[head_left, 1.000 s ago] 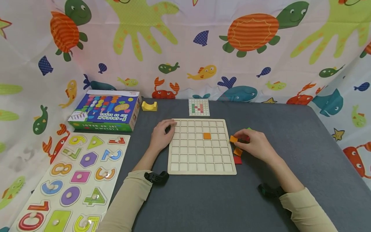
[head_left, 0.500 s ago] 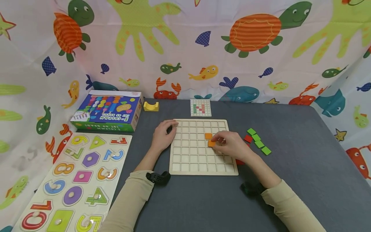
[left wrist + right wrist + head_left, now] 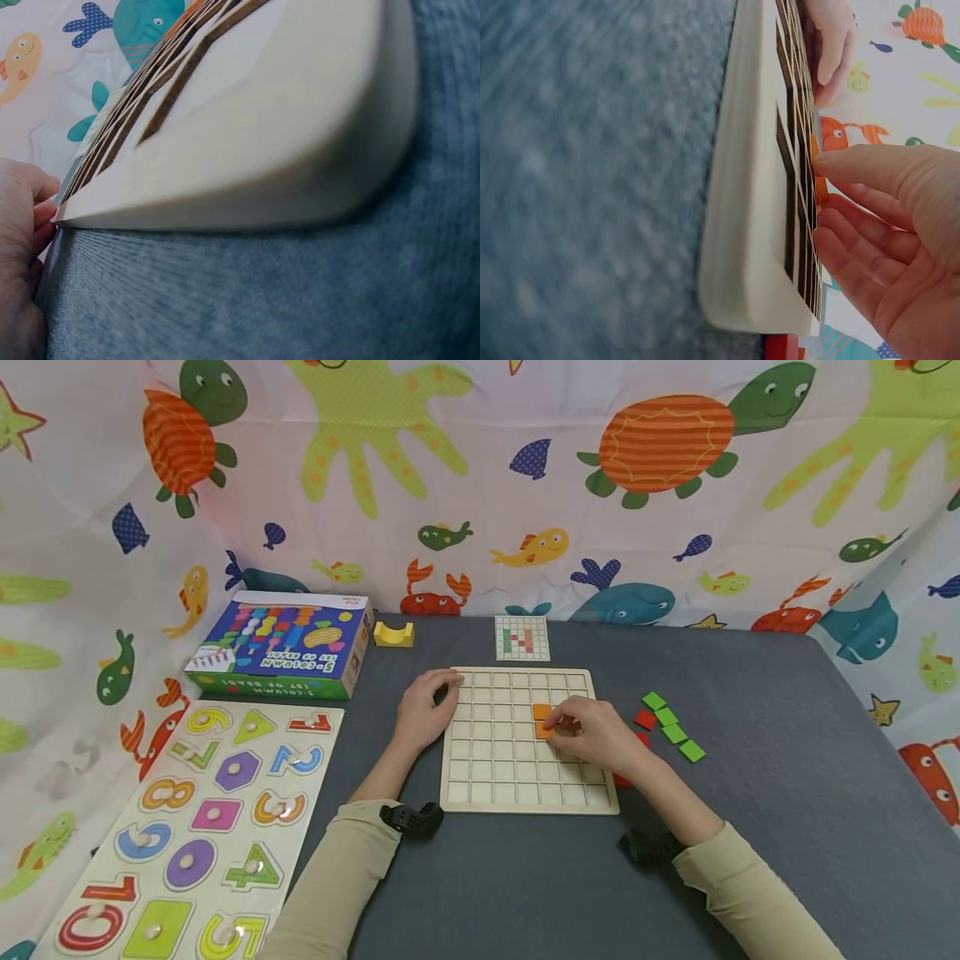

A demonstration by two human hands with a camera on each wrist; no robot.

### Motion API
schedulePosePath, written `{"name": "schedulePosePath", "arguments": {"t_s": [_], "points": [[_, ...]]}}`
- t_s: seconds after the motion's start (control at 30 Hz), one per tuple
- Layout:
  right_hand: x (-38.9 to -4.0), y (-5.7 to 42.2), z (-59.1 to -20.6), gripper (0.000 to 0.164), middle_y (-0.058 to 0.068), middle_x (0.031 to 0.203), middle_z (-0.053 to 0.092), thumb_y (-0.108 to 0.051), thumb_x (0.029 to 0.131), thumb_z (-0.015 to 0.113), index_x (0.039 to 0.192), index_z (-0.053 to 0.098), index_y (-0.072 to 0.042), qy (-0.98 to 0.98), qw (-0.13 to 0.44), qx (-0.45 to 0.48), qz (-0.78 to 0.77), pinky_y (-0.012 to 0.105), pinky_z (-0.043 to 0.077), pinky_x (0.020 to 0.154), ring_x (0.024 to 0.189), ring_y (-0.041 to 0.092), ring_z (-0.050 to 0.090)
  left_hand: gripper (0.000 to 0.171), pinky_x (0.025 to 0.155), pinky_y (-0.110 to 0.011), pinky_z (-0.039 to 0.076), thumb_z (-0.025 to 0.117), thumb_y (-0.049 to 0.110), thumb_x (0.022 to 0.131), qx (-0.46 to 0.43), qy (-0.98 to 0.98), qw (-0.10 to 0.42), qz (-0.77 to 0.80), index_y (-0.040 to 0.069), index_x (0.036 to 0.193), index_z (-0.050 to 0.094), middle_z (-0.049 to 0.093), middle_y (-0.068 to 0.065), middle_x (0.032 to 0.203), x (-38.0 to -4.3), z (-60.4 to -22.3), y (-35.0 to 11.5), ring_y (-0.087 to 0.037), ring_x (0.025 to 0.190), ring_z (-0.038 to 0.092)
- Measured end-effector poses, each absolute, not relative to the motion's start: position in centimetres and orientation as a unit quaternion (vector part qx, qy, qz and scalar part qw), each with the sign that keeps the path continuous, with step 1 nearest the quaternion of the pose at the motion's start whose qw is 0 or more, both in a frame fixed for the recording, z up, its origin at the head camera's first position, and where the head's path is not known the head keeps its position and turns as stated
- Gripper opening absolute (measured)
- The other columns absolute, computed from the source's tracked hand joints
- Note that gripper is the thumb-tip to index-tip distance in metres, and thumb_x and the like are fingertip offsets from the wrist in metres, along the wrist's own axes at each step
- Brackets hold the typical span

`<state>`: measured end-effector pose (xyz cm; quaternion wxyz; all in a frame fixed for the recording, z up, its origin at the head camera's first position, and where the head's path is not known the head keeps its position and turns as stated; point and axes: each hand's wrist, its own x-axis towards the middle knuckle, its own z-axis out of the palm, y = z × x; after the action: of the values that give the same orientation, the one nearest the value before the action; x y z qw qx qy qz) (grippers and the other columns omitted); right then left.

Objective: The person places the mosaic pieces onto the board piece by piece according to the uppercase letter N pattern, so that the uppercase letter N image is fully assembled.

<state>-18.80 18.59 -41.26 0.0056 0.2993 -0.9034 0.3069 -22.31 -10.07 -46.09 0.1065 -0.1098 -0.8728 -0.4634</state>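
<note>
A pale wooden grid board (image 3: pixel 510 793) lies flat on the grey table. My left hand (image 3: pixel 423 714) holds its upper left edge, thumb and fingers at the rim; in the left wrist view those fingertips (image 3: pixel 46 186) meet the board's side. An orange square tile (image 3: pixel 542 712) sits in a cell right of the middle. Just below it, my right hand (image 3: pixel 591 731) pinches a second orange tile (image 3: pixel 541 733) over the adjoining cell. In the right wrist view the thumb presses at the orange piece (image 3: pixel 821 191), with the other fingers curved beside it.
Right of the board lie several green tiles (image 3: pixel 673 733) and red tiles (image 3: pixel 645 719), some partly behind my right hand. A pattern card (image 3: pixel 522 637) lies behind the board. At left are a toy box (image 3: pixel 277 639), a yellow curved block (image 3: pixel 393 637) and a number puzzle board (image 3: pixel 180 827).
My right hand has carried the orange tile from the loose pile leftward onto the board, and lowered it below the first orange tile. My left hand stays at the board's edge.
</note>
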Motion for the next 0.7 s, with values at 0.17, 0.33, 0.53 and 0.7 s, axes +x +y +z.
{"name": "schedulePosePath", "arguments": {"t_s": [0.17,0.33,0.53,0.7], "points": [[-18.5,18.9,-41.3,0.013,0.002,0.094,0.068,-0.009,0.083,0.077,0.096,0.074,-0.01,-0.904,0.007,0.289,0.316,0.033,0.054,0.072,0.08,0.018,0.06,0.027,0.105,-0.05,0.037,0.057,0.016,0.098,-0.111,-0.873,0.104,-0.464,0.011,0.12,0.07,0.06,-0.005,0.131,-22.3,-46.0,-9.8,-0.025,0.124,0.051],[-17.9,20.1,-41.0,0.009,-0.002,0.094,0.068,-0.013,0.087,0.073,0.097,0.074,-0.012,-0.911,0.002,0.253,0.326,0.034,0.056,0.075,0.084,0.014,0.062,0.027,0.105,-0.05,0.037,0.058,0.016,0.097,-0.117,-0.871,0.105,-0.466,0.011,0.12,0.07,0.06,-0.005,0.131,-22.3,-46.1,-9.7,-0.025,0.124,0.052],[-16.7,23.0,-40.5,0.01,-0.003,0.089,0.068,-0.012,0.088,0.073,0.098,0.073,-0.011,-0.916,0.008,0.244,0.318,0.034,0.055,0.07,0.078,0.013,0.063,0.026,0.104,-0.05,0.038,0.058,0.016,0.097,-0.117,-0.868,0.115,-0.469,0.01,0.119,0.071,0.061,-0.006,0.13,-22.3,-46.1,-9.8,-0.026,0.123,0.053],[-15.6,25.2,-40.3,0.011,-0.008,0.088,0.067,-0.012,0.086,0.075,0.097,0.073,-0.012,-0.923,-0.001,0.234,0.305,0.033,0.054,0.071,0.077,0.008,0.063,0.026,0.105,-0.049,0.037,0.058,0.015,0.097,-0.113,-0.872,0.119,-0.461,0.01,0.119,0.071,0.061,-0.007,0.13,-22.3,-46.2,-10.0,-0.026,0.123,0.052]]}}
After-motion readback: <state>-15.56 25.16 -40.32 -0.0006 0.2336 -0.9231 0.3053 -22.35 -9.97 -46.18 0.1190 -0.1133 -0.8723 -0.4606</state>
